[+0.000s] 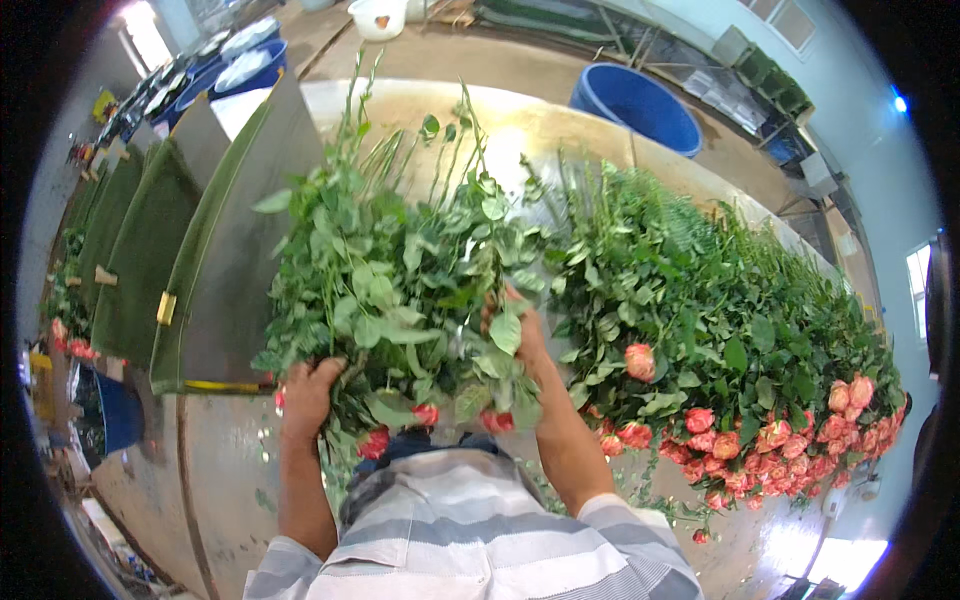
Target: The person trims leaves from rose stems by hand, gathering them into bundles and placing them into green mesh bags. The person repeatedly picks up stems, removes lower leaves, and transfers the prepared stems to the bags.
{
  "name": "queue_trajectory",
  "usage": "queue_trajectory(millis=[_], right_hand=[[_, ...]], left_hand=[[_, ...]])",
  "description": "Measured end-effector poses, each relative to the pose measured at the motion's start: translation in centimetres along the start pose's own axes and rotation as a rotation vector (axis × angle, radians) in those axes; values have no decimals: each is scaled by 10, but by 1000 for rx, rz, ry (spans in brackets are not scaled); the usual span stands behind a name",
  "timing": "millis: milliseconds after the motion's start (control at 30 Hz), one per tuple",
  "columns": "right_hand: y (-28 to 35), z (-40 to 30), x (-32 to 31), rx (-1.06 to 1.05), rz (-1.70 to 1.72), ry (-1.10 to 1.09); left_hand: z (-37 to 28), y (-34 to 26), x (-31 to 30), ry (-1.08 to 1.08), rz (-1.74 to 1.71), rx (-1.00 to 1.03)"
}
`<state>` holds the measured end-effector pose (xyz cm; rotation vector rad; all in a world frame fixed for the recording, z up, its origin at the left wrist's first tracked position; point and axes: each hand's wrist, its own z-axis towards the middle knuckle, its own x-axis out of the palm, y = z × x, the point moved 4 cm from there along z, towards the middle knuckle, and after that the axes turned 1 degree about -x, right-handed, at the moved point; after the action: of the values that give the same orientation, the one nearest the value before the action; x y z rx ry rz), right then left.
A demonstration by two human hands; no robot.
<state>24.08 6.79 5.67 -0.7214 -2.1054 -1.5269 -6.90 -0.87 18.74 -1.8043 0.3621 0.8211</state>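
Long-stemmed leafy roses [375, 292] lie in front of me on a pale table [510, 105], stems pointing away and a few red blooms [373, 442] at the near edge. My left hand [311, 394] grips stems at the near left of this bunch, its fingers partly hidden by leaves. My right hand [519, 322] is closed around a leafy rose stem at the bunch's right side, with a red bloom [496, 421] hanging below. To the right lies a large heap of roses [675, 300] with coral-pink blooms [780, 450] over the table's near edge.
Upright green-edged divider panels [232, 247] stand at the left, one with a yellow clip [166, 308]. Beyond the table are a blue tub [637, 109] and a white basin [378, 19]. More blue tubs [255, 71] stand at the far left. Fallen leaves litter the floor [240, 465].
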Motion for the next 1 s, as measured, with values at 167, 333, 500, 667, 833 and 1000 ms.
queue_trajectory(millis=[167,333,500,667,833,1000], right_hand=[[-46,18,22,99,15,-32],[-110,56,9,171,159,-96],[-157,79,-3,119,100,-126],[-170,89,2,252,92,-110],[-129,81,8,-28,-229,-237],[-100,57,56,184,-798,-139]], left_hand=[[-23,16,-22,42,-365,-149],[-32,22,-34,-44,-419,-94],[-44,12,-50,-114,-344,-139],[-34,40,-35,21,-525,-153],[-35,13,-17,52,-144,129],[-36,-4,6,165,-179,90]])
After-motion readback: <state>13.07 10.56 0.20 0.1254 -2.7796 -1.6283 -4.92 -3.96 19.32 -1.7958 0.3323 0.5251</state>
